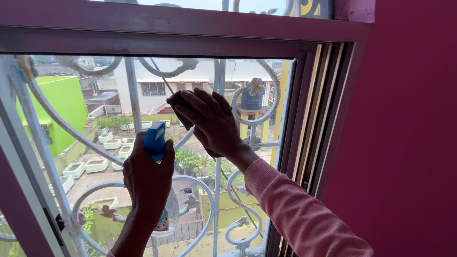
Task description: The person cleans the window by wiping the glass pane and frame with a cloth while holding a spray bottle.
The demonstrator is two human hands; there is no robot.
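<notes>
Looks like the wiping stage of a glass clean: the right hand (209,121) is spread flat, pressing a dark cloth (177,105) against the window pane (95,157) near the middle of its upper half, just under the top frame (190,45). The left hand (148,183) is wrapped tight around a spray bottle (156,143) with a blue trigger head, held up lower down and nearer the pane's centre. I'd guess more spray, then wiping out toward the corners.

Beyond a white scrolled iron grille (223,190) stand a bright green building (64,102), white rectangular planters (95,165) and a dark water tank (251,101), beside a magenta wall (404,143).
</notes>
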